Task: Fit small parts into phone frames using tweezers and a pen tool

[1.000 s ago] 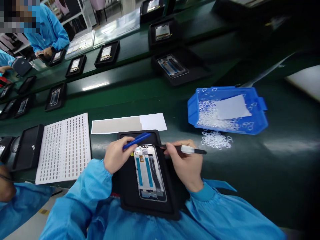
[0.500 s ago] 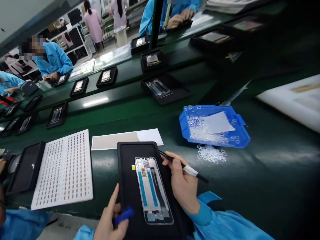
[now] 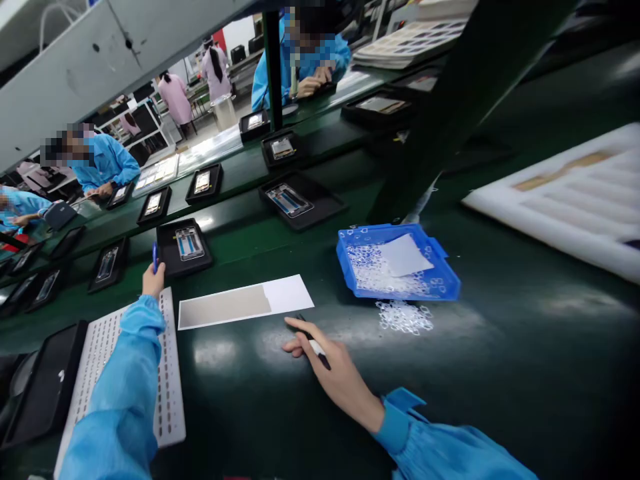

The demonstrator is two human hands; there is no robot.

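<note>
just ahead of my left hand (image 3: 151, 281), which is closed around a blue tool (image 3: 155, 256), sits a black tray (image 3: 166, 265) bearing a phone frame (image 3: 189, 243). my right hand (image 3: 327, 367) pinches a pen (image 3: 316, 347) just short of the paper sheet (image 3: 235, 305).

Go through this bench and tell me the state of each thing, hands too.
Left hand, closed around a blue tool.
Right hand, resting on the table, holding a pen.
Black tray, flat, phone frame inside.
Blue bin, open, partly filled with clear parts.
Paper sheet, lying flat.
</note>
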